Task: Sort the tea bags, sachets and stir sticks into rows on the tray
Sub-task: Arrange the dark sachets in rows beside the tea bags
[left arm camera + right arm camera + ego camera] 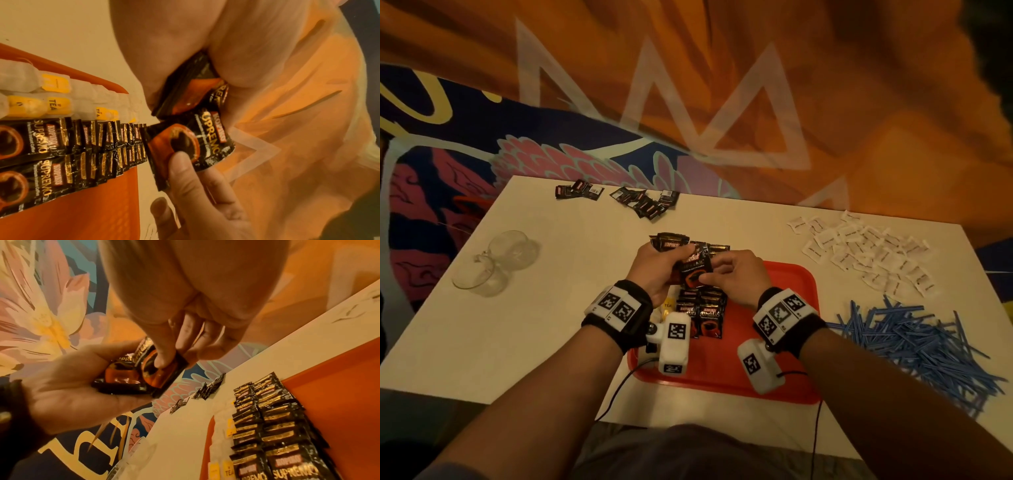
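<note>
Above the far edge of the red tray (799, 274), my left hand (671, 260) grips a small stack of black coffee sachets (185, 91). My right hand (714, 270) pinches the front coffee sachet (693, 270) of that stack between thumb (185, 170) and fingers (162, 360). Two overlapping rows of the same coffee sachets (702, 313) lie on the tray. A row of tea bags (51, 99) with yellow tags lies to their left. White sachets (859, 253) and blue stir sticks (921, 346) lie in heaps on the table to the right.
More coffee sachets (674, 241) lie on the table just past the tray. Small dark sachets (643, 202) are scattered near the far edge. Two clear glasses (496, 263) lie on their sides at the left. Cables run from the wrist cameras over the near edge.
</note>
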`<state>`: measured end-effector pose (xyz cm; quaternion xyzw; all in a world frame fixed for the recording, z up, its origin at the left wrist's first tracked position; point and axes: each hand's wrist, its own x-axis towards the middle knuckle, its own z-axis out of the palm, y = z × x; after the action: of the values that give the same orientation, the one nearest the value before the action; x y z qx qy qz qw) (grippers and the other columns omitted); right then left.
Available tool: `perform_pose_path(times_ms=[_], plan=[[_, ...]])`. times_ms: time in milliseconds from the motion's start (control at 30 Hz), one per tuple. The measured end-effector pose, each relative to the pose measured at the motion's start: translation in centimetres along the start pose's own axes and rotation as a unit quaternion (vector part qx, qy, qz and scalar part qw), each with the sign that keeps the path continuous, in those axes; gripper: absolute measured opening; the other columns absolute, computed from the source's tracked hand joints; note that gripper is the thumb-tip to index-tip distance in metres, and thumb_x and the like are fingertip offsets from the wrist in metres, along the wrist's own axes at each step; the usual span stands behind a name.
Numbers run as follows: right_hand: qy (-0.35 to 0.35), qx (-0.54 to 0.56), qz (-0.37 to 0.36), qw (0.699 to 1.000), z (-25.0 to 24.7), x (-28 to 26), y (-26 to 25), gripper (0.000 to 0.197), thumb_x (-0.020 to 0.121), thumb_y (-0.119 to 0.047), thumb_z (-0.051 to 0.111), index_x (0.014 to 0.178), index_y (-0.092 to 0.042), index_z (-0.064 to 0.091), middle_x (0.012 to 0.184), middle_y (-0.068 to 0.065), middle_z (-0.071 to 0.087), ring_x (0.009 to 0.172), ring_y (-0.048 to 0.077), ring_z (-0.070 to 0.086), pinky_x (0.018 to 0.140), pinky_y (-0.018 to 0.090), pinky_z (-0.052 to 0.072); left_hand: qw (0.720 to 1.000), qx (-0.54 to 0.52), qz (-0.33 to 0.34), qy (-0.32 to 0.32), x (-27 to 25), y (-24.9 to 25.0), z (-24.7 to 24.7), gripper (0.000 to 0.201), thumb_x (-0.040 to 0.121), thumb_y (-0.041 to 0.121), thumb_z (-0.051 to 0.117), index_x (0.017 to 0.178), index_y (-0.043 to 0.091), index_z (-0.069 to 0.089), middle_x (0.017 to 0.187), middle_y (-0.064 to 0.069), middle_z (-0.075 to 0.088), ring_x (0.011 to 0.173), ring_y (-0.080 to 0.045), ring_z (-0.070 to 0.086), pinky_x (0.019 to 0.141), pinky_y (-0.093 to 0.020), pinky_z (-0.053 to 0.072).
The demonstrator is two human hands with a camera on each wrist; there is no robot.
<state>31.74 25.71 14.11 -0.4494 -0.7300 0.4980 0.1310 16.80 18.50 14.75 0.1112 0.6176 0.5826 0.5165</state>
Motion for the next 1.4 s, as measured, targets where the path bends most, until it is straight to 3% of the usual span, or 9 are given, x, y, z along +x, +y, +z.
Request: perform_pose_path(times_ms=[100,233,333,433,500,600,833,933,1400], plan=[[-0.006,-0.001,0.0,1.0,0.3,-0.2,0.3,0.015,0.075,-0.017,0.083,0.087,-0.018,0.074,0.078,-0.005,0.069,0.07,0.005,0.063,0.062,0.015,0.045,1.0,0.02,-0.014,0.011,0.0,-0.6,0.2,0.006,0.088,0.003,0.066,0.084,0.007,0.068,0.081,-0.014,0.072,0.079,-0.033,0.071,0.068,-0.043,0.057],[-0.019,0.018,0.024,0.999,1.5,-0.4,1.2,0.017,0.074,-0.019,0.084,0.088,-0.016,0.075,0.08,-0.003,0.071,0.07,0.008,0.066,0.062,0.018,0.05,1.0,0.014,-0.01,0.019,0.3,-1.8,-0.5,0.013,0.088,0.004,0.069,0.101,0.003,0.069,0.098,-0.019,0.074,0.093,-0.036,0.072,0.084,-0.05,0.058],[-0.006,-0.002,0.039,0.999,2.4,-0.7,2.7,0.02,0.075,-0.023,0.084,0.092,-0.015,0.075,0.075,-0.011,0.066,0.066,-0.001,0.06,0.053,0.004,0.041,0.999,0.01,-0.005,0.047,0.6,-2.9,-1.6,0.022,0.089,0.013,0.073,0.108,0.004,0.07,0.099,-0.015,0.075,0.093,-0.033,0.073,0.084,-0.05,0.058],[-0.016,-0.016,0.066,0.998,3.7,-1.3,4.6,0.019,0.081,-0.021,0.079,0.097,-0.013,0.075,0.079,-0.01,0.066,0.066,-0.001,0.056,0.05,0.002,0.04,0.993,-0.006,-0.039,0.111,1.4,-4.1,-3.6,0.019,0.092,0.016,0.07,0.106,0.003,0.069,0.082,-0.008,0.071,0.068,-0.02,0.067,0.062,-0.034,0.057],[-0.032,-0.029,0.098,0.994,5.0,-1.5,6.0,0.022,0.084,-0.022,0.076,0.103,-0.012,0.074,0.09,-0.005,0.069,0.074,0.005,0.06,0.058,0.008,0.042,0.989,-0.048,-0.101,0.099,1.6,-5.0,-5.1,0.017,0.093,0.014,0.065,0.103,0.001,0.066,0.075,-0.009,0.067,0.06,-0.019,0.062,0.052,-0.029,0.05],[-0.03,-0.051,0.146,0.988,6.8,-1.6,7.9,0.021,0.086,-0.021,0.073,0.106,-0.013,0.073,0.102,-0.003,0.067,0.088,0.009,0.058,0.071,0.017,0.042,0.98,-0.097,-0.166,0.058,1.2,-6.2,-6.7,0.006,0.096,0.013,0.056,0.097,0.007,0.056,0.071,-0.006,0.062,0.059,-0.019,0.057,0.057,-0.032,0.047],[0.002,-0.058,0.22,0.974,10.1,-1.1,10.6,0.009,0.087,-0.02,0.072,0.094,-0.017,0.069,0.096,-0.004,0.06,0.083,0.009,0.052,0.053,0.013,0.031,0.979,-0.064,-0.186,0.048,0.3,-9.2,-10.1,0.012,0.095,0.011,0.057,0.103,0.004,0.062,0.078,-0.008,0.065,0.063,-0.019,0.063,0.066,-0.036,0.054],[0.022,-0.061,0.242,0.968,11.0,-0.8,11.0,0.008,0.085,-0.021,0.073,0.089,-0.018,0.067,0.09,-0.007,0.056,0.071,0.002,0.048,0.049,0.012,0.03,0.979,-0.053,-0.189,0.059,0.2,-10.2,-11.3,0.021,0.093,0.012,0.06,0.112,0.007,0.065,0.082,-0.006,0.069,0.064,-0.018,0.067,0.057,-0.033,0.057],[0.067,-0.053,0.275,0.958,12.7,-0.4,12.4,0.017,0.08,-0.028,0.079,0.085,-0.019,0.066,0.086,-0.008,0.061,0.072,0.001,0.053,0.052,0.013,0.035,0.977,-0.04,-0.196,0.074,0.6,-10.7,-12.9,0.034,0.092,0.011,0.061,0.125,0.001,0.063,0.087,-0.007,0.07,0.071,-0.019,0.069,0.065,-0.035,0.058]])
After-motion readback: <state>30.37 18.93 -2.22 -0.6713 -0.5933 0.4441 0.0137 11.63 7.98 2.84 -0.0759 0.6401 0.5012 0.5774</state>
